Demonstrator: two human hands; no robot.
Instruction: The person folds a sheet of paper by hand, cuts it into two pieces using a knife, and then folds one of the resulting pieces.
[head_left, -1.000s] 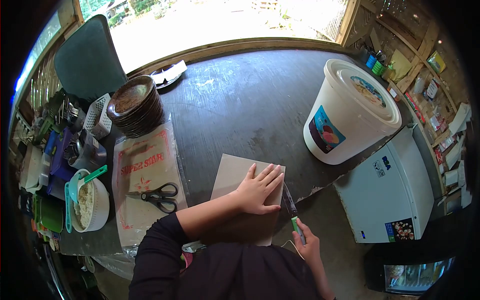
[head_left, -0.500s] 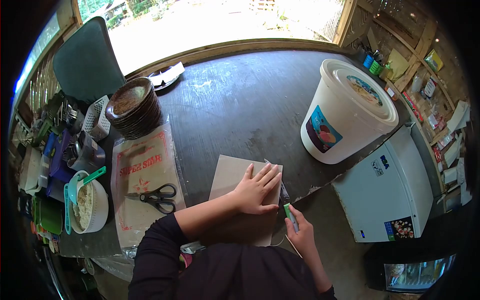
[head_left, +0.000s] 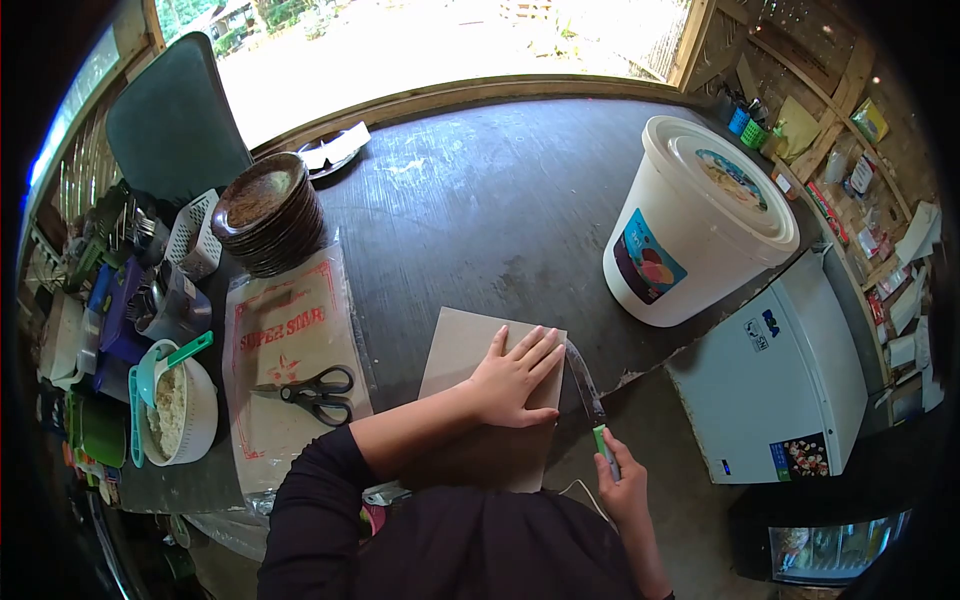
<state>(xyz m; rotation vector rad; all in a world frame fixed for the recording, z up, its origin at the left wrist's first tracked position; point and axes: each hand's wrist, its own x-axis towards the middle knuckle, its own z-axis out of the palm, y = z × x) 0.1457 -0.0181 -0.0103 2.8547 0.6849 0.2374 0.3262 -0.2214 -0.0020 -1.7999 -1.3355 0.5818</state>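
Note:
My left hand (head_left: 512,382) lies flat with fingers spread on brown paper (head_left: 457,345) near the table's front edge. In my right hand (head_left: 624,484) is a knife (head_left: 583,378), gripped by its green and grey handle. Its long blade points away from me, close along the right edge of the paper. Part of the paper is hidden under my left forearm and dark clothing. To the left, black-handled scissors (head_left: 322,392) rest on a plastic-wrapped pack of brown paper (head_left: 290,345) with red "SUPER STAR" print.
A large white lidded bucket (head_left: 625,275) stands at the table's right side, beside a pale chest freezer (head_left: 740,370). On the left are stacked brown plates (head_left: 268,215), a white tub of rice (head_left: 202,420) and cutlery containers (head_left: 170,310). A dark chair (head_left: 175,110) stands behind.
My right hand has moved right and slightly toward me with the knife, bringing more of the blade out from the paper's edge. My left hand stays pressed in place.

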